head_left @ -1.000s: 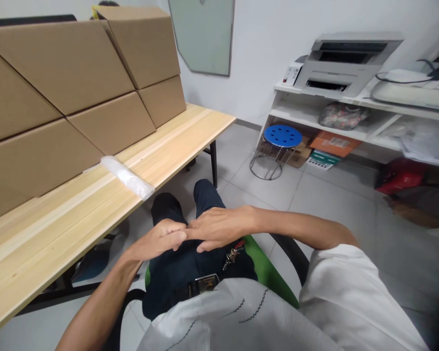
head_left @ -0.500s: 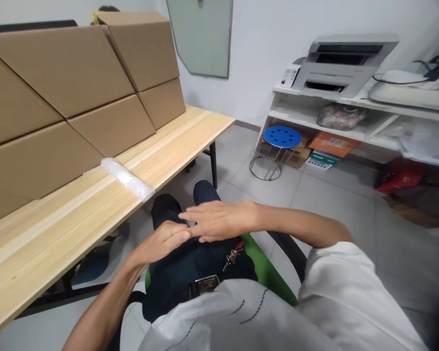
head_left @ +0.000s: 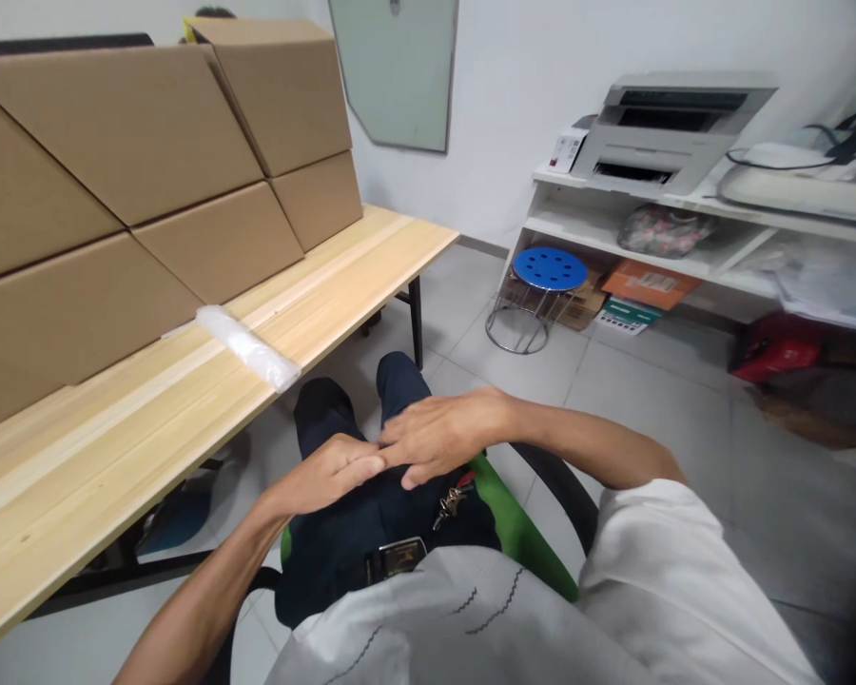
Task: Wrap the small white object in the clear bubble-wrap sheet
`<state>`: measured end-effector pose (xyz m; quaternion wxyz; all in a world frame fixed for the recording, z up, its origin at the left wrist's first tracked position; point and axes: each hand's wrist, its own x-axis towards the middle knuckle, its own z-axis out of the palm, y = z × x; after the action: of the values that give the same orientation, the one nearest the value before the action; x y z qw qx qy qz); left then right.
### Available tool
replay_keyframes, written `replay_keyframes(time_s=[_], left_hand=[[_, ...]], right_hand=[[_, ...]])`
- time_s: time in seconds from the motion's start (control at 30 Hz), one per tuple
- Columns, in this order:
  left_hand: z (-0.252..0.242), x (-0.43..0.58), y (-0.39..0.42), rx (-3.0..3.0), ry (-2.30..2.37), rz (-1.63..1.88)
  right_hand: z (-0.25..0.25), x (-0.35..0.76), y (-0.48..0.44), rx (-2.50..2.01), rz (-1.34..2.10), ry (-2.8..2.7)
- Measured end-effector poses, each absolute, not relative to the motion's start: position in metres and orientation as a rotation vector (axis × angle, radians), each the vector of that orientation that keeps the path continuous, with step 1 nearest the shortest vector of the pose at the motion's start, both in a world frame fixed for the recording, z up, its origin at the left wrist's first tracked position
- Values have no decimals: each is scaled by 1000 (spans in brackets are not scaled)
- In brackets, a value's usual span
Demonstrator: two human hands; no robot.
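My left hand (head_left: 337, 471) is closed, thumb and fingers pinched on one finger of my right hand. My right hand (head_left: 442, 433) faces palm down, with its thumb held apart and its other fingers stretched toward the left, their tips slightly blurred. Both hands hover above my lap over dark trousers (head_left: 371, 518). Nearest on the left, a flat strip of folded clear plastic (head_left: 246, 349) lies across the table's front edge. A bunch of keys (head_left: 448, 504) hangs at my right hip.
Cardboard boxes (head_left: 206, 238) stand stacked on the wooden table (head_left: 271, 371). A blue stool (head_left: 549, 269) stands by a white shelf (head_left: 542, 205) with a printer (head_left: 674, 128). My chair (head_left: 520, 528) has a green seat and black armrests.
My right hand has shifted slightly right, its fingers bending more and its thumb dropping away. My left hand has moved a little to the right, keeping its pinch.
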<state>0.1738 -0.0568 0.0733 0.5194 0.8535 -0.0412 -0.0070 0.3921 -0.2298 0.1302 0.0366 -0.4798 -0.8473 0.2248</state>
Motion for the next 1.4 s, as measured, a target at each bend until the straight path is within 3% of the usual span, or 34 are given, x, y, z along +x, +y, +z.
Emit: replay_keyframes(time_s=[0.27, 0.4, 0.57, 0.73, 0.93, 1.17, 1.3, 1.4], left_hand=[[72, 181, -46, 2084, 133, -60], [69, 186, -52, 2053, 217, 86], [71, 191, -59, 2006, 175, 60], [69, 195, -56, 1987, 306, 289], [57, 190, -67, 1890, 263, 178], [53, 200, -51, 1749, 351, 426], [53, 198, -62, 1823, 341, 249], [62, 199, -66, 1674, 294, 331]], right_hand=[[114, 386, -222, -1699, 676, -2635], [113, 389, -224, -1784, 425, -2472], [115, 407, -223, -1495, 565, -2609], [111, 401, -222, -1705, 253, -2439], [116, 414, -216, -1413, 526, -2623], [120, 408, -212, -1614, 248, -2422], [117, 420, -204, -1430, 485, -2603], [110, 411, -204, -1335, 477, -2512]])
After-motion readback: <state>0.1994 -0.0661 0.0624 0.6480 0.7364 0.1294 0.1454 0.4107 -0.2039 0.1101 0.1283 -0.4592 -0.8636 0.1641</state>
